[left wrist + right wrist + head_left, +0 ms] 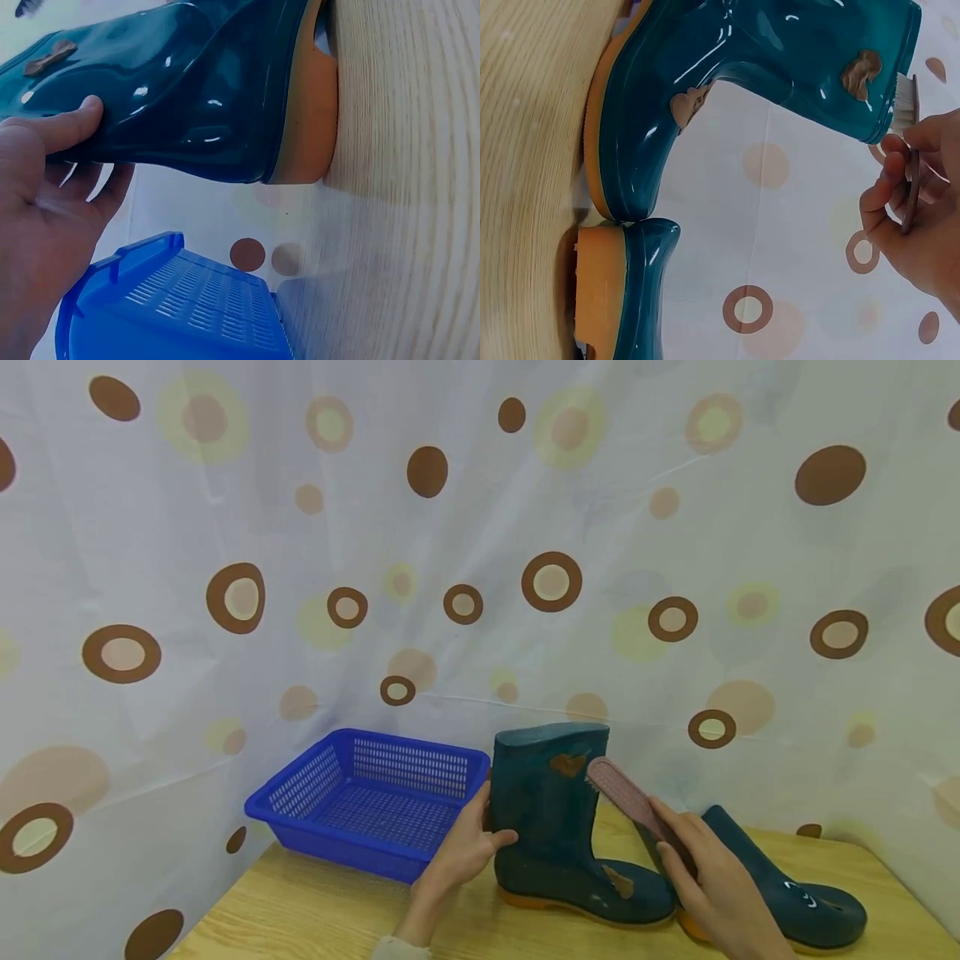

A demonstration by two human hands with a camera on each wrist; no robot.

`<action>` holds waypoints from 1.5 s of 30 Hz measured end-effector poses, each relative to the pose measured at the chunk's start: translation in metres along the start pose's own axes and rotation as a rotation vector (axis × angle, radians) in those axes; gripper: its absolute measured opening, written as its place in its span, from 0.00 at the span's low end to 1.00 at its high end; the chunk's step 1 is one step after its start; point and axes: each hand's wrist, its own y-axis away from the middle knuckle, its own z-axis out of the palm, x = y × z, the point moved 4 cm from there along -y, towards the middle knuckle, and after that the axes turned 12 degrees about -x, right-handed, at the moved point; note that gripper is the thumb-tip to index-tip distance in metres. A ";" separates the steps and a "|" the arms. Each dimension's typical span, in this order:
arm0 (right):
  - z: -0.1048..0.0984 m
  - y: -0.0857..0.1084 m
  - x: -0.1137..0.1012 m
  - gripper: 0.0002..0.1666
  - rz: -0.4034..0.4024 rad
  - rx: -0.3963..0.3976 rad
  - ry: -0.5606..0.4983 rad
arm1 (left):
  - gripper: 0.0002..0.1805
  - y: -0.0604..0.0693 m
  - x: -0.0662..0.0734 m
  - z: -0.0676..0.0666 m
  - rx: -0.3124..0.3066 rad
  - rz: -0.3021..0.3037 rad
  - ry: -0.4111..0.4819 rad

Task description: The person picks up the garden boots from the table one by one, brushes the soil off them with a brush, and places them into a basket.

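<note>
Thumb and fingers of the left hand (467,845) grip a glossy, brown-smeared boot (540,814), upright midway along the wood-grained desk (315,910); the right hand (720,877) curls round a pink brush (622,792), bristles beside the boot's rim. A slotted plastic basket (341,849) sits toward the back left corner, another boot (836,923) toward the right edge.

The pale wood-grained worktop (322,918) carries 1 blue basket (345,853), 1 upright teal boot (542,814) and 1 second boot (821,925).

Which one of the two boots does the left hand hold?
The left hand holds the boot beside the blue basket, with a brown patch on its shaft. The other boot is farther right, partly hidden behind the right hand.
</note>
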 end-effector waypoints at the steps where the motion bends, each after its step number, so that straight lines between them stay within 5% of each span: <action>1: 0.000 0.000 0.000 0.30 0.000 -0.002 -0.001 | 0.39 0.001 0.001 -0.001 0.003 -0.012 -0.012; 8: -0.003 -0.001 0.000 0.30 -0.006 0.008 0.002 | 0.34 0.005 0.009 -0.011 0.015 -0.048 -0.230; 18: -0.002 -0.001 -0.002 0.30 -0.014 -0.004 -0.011 | 0.58 0.011 0.013 -0.018 -0.016 0.046 -0.324; 28: -0.003 0.000 -0.002 0.31 -0.034 0.007 0.000 | 0.60 0.015 0.018 -0.022 -0.011 0.098 -0.296; 39: -0.001 0.002 -0.003 0.31 -0.020 0.012 -0.023 | 0.49 0.014 0.020 -0.020 -0.075 0.129 -0.249; 45: -0.001 0.002 -0.003 0.32 -0.006 0.019 -0.010 | 0.47 0.014 0.024 -0.018 -0.058 0.127 -0.234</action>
